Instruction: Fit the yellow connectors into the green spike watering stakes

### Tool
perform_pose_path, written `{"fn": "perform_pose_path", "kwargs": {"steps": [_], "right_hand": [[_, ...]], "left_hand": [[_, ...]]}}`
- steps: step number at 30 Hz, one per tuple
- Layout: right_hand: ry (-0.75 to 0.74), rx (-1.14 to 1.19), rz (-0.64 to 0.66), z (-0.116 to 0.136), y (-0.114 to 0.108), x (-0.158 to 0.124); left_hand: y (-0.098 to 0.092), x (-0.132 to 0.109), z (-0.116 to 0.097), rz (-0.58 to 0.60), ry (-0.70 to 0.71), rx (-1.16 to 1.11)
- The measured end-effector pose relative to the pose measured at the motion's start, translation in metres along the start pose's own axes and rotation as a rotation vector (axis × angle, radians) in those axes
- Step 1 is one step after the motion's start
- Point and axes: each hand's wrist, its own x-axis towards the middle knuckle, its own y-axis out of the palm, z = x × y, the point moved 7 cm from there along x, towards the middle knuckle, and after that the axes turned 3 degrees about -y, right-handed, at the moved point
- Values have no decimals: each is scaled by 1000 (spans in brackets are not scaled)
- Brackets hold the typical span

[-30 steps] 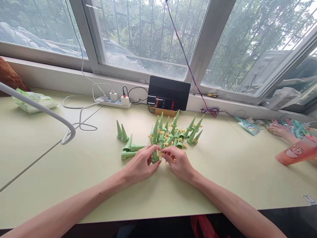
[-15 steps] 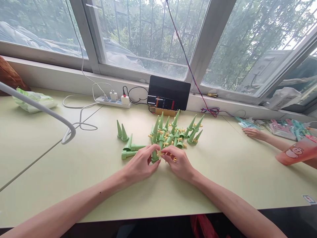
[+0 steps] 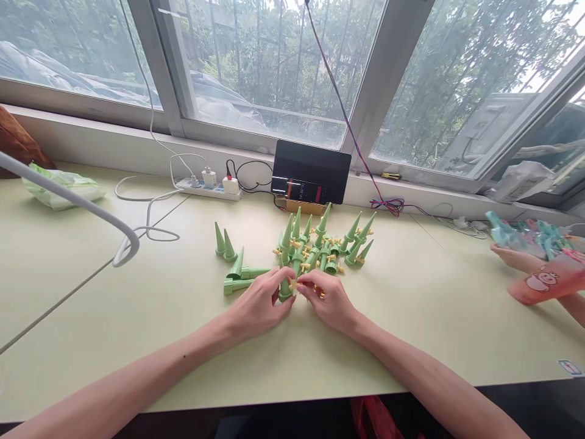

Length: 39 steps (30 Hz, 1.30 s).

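My left hand [image 3: 260,300] is closed around a green plastic spike [image 3: 284,288] that stands upright, cone up, on the table. Against the spike's side, the fingertips of my right hand [image 3: 331,299] pinch a small pale yellow valve [image 3: 294,286]. The two hands almost meet there. Just beyond them is a cluster of green spikes [image 3: 322,222], many fitted with yellow valves. To the left, two spikes [image 3: 220,241] stand upright, and a few more [image 3: 237,285] lie or lean near my left hand. My right hand partly hides some yellow pieces behind it.
A dark tablet [image 3: 311,167] with a phone leans at the window. A power strip [image 3: 208,189] and white cables lie to the left. At right, another person's hand [image 3: 516,257] holds teal and pink packaged items behind a pink cup [image 3: 539,283].
My hands stay almost still around the spike and valve. The other person's hand has drawn back to the right, and a teal packet from the table has moved with it.
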Motion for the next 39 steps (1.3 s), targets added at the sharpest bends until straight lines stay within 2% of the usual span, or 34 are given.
{"fn": "perform_pose_path", "kwargs": {"steps": [20,30,39], "right_hand": [[28,-29,16,-2,1,0],[11,21,-1,2,-1,0],[21,-38,8,-2,1,0]], "left_hand": [[-1,-1,-5,-13,49,3],[1,0,-1,-8,17,-26],[2,-1,-1,-14,53,-8]]}}
